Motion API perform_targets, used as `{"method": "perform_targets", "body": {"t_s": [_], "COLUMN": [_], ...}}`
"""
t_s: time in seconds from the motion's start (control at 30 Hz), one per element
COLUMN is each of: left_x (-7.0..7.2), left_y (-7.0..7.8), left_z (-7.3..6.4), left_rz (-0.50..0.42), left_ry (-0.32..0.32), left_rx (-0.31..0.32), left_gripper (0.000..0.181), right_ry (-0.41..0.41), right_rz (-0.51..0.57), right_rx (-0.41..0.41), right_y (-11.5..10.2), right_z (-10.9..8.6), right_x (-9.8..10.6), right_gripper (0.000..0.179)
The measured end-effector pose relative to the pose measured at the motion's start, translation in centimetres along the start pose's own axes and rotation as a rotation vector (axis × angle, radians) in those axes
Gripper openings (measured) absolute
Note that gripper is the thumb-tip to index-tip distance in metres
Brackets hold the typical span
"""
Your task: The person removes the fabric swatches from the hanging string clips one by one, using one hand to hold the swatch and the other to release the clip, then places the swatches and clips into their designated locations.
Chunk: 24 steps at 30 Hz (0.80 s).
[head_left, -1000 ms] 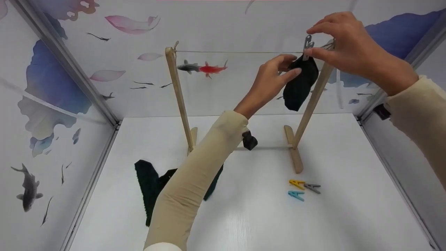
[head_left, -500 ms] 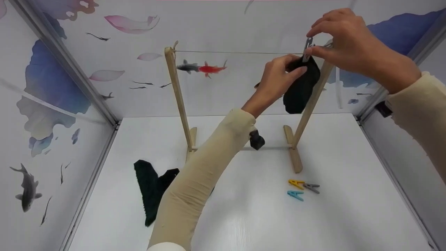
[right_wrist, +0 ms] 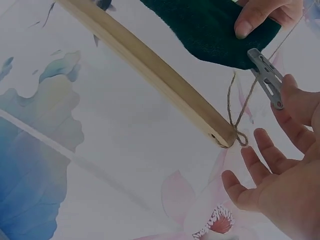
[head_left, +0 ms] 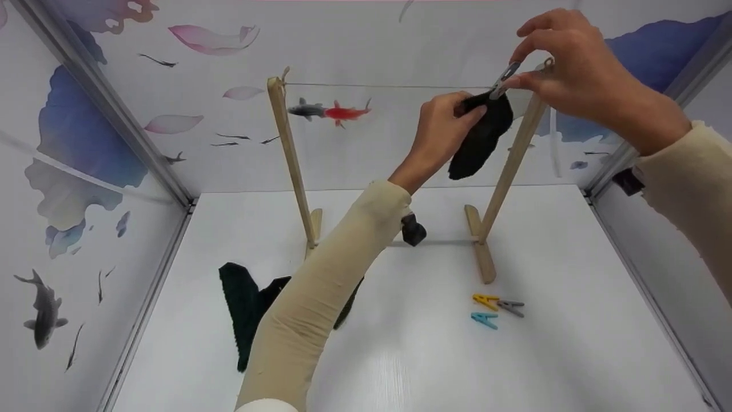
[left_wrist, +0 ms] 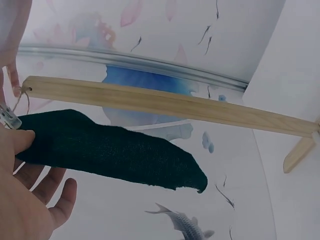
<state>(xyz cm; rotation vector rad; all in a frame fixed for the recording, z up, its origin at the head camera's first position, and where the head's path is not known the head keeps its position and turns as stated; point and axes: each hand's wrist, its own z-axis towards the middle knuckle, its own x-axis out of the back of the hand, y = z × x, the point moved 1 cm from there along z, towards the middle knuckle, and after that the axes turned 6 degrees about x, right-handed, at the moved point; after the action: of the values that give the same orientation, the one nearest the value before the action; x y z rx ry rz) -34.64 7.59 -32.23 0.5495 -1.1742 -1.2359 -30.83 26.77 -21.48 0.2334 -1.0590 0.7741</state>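
Observation:
A dark green sock point(head_left: 483, 137) hangs beside the string point(head_left: 389, 86), near the rack's right post. My left hand point(head_left: 437, 129) pinches its upper edge between thumb and fingers; the other fingers lie behind the cloth in the left wrist view. My right hand point(head_left: 577, 68) pinches a grey clothespin point(right_wrist: 267, 77) by its handle end. The clothespin's tip sits at the sock's top corner point(right_wrist: 247, 59), overlapping the string in the head view. The clothespin stands tilted. The right hand's remaining fingers are spread near the string's knot point(right_wrist: 239, 135) in the right wrist view.
The wooden rack has a left post point(head_left: 293, 160) and a right post point(head_left: 514, 166), with feet on the white table point(head_left: 423, 355). Yellow point(head_left: 485, 301), grey point(head_left: 510, 308) and blue point(head_left: 484, 320) clothespins lie at right. More dark green cloth point(head_left: 243, 309) lies partly under the left sleeve.
The sock has swung left, away from the right post. The clothespin has gone from near upright to tilted. My left hand has shifted slightly left, and my right hand has risen slightly.

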Motion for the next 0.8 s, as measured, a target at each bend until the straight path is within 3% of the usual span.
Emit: {"method": "perform_targets", "body": {"t_s": [0.27,0.57,0.8], "left_x": [0.8,2.1,3.7], "left_y": [-1.1,-3.0,-4.1], "left_z": [-0.8,-3.4,-5.6], "left_rz": [0.015,0.046,0.089], "left_ry": [0.009,0.005,-0.051], "left_rx": [-0.031,-0.102,-0.069], "left_gripper": [0.017,0.015,0.016], "right_ry": [0.145,0.264,0.357], "right_rz": [0.015,-0.015,-0.004], "right_rx": [0.044,0.077,0.031], "right_y": [0.6,1.3,1.4], "right_z": [-0.1,-0.6,-1.5], "right_x": [-0.1,-0.2,-0.6], "right_gripper": [0.016,0.021,0.021]}}
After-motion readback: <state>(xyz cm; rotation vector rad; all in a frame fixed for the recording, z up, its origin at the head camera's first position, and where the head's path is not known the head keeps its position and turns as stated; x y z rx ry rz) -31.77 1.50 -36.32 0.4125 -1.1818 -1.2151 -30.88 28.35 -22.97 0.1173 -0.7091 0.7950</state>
